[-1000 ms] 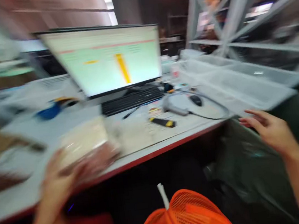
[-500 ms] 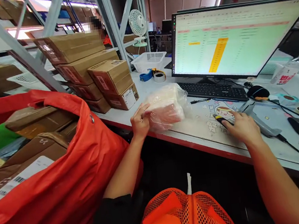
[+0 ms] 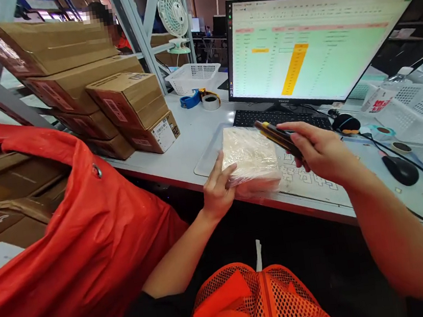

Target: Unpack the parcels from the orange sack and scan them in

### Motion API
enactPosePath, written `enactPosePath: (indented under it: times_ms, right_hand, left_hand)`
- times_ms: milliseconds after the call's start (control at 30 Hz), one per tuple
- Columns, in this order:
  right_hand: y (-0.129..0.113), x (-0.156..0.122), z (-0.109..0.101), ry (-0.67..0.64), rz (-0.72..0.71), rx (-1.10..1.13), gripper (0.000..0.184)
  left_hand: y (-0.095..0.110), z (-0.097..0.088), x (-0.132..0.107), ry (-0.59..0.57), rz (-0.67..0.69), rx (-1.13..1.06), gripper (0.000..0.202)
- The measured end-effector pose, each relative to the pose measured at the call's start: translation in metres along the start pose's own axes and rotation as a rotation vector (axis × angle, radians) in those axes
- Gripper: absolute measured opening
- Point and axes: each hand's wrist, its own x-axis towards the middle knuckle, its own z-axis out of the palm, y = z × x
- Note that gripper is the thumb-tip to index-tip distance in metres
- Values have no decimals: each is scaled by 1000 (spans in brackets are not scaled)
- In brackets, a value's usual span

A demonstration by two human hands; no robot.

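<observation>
A flat package wrapped in clear plastic (image 3: 250, 158) lies at the front edge of the white desk (image 3: 180, 154). My left hand (image 3: 217, 191) presses its fingers against the package's left side and holds it in place. My right hand (image 3: 321, 153) hovers just right of the package, closed on a black and yellow utility knife (image 3: 275, 134) whose tip points over the package's top.
A monitor (image 3: 317, 45) showing a green spreadsheet and a keyboard (image 3: 276, 118) stand behind the package. Stacked cardboard boxes (image 3: 128, 112) sit at the left. A large red sack (image 3: 70, 232) with parcels fills the near left. A mouse (image 3: 401, 170), tape rolls (image 3: 210, 100) and white baskets (image 3: 192, 76) lie about.
My right hand has picked the utility knife up off the desk mat and raised it over the package. The package now lies flat, nearer the desk edge, with my left hand still on it.
</observation>
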Motion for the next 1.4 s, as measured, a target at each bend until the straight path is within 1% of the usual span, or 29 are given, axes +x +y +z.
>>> enactPosePath:
  times_ms: [33, 100, 167, 233, 333, 400, 433, 467, 533, 567, 600, 633, 667, 700, 733, 767, 833, 900, 933, 1000, 1067, 1100, 1167, 1200, 1233, 1267, 1300, 1333, 1400]
  right_hand:
    - [-13, 9, 4, -20, -33, -11, 46]
    - [-32, 25, 16, -26, -83, -61, 41]
    - [-43, 39, 29, -42, -102, -128, 39]
    - [-50, 46, 41, -85, -98, -207, 39]
    - [-55, 41, 51, -183, -75, -333, 40]
    - [-52, 23, 44, -247, -66, -384, 42]
    - [-47, 11, 35, -277, -65, -391, 42]
    - [-40, -4, 22, -300, -69, -387, 42]
    - [-20, -34, -11, -330, -75, -367, 42]
    - [-7, -48, -29, -311, -69, -374, 42]
    - [8, -60, -46, -283, -36, -399, 44]
    - [23, -69, -58, -224, 22, -443, 48]
    - [39, -75, -66, -166, 85, -495, 51]
    - [55, -78, -68, -112, 146, -550, 54]
    - [71, -78, -63, -67, 199, -600, 57]
    - [86, -77, -53, -39, 241, -644, 58]
    - [114, -71, -21, -15, 300, -705, 60]
    - [136, -66, 13, -15, 324, -742, 63]
    - [144, -65, 26, -20, 317, -756, 63]
    - [154, -63, 40, -18, 270, -768, 62]
    - [150, -56, 40, 28, 195, -723, 57]
    - [143, -49, 36, 71, 147, -664, 55]
    - [117, -26, 30, 165, 25, -474, 51]
    - [101, -11, 30, 201, -40, -362, 49]
    - [84, 6, 33, 206, -100, -256, 48]
    - [67, 24, 40, 185, -157, -165, 47]
    - [51, 41, 49, 132, -209, -109, 46]
    - [38, 58, 61, 52, -249, -84, 47]
    - [22, 84, 87, -128, -262, -117, 49]
  left_hand:
    - [3, 0, -1, 2, 2, 1, 35]
    - [8, -1, -3, 1, 6, -1, 38]
    - [10, -3, -7, 4, 11, -10, 41]
    - [10, -4, -13, 15, 14, -14, 42]
    - [6, -3, -20, 18, -4, -9, 38]
    - [3, -1, -25, 17, -43, -8, 36]
    - [3, 0, -27, 17, -61, -9, 35]
    - [3, 1, -28, 18, -76, -12, 34]
    - [5, -1, -29, 8, -97, -14, 32]
    - [6, -4, -27, -7, -105, -9, 32]
    - [6, -9, -23, -29, -110, 4, 32]
    - [6, -15, -17, -58, -112, 18, 34]
    - [6, -22, -8, -91, -110, 25, 37]
    - [4, -29, 4, -129, -101, 12, 41]
    - [1, -34, 18, -168, -83, -25, 45]
    - [-3, -37, 34, -213, -58, -86, 46]
    - [-14, -35, 67, -330, 4, -233, 39]
    - [-27, -23, 94, -491, 53, -308, 27]
    - [-33, -15, 104, -574, 66, -316, 22]
    - [-42, 0, 114, -693, 71, -298, 16]
    - [-45, 9, 116, -722, 73, -272, 11]
    - [-44, 12, 114, -715, 77, -262, 10]
    - [-39, 12, 111, -700, 88, -248, 14]
    - [-36, 12, 110, -700, 90, -243, 16]
    - [-32, 11, 110, -706, 90, -233, 17]
    - [-29, 10, 110, -715, 89, -218, 17]
    - [-27, 9, 109, -724, 89, -196, 17]
    - [-25, 9, 109, -728, 92, -166, 18]
    - [-24, 9, 109, -720, 105, -103, 23]
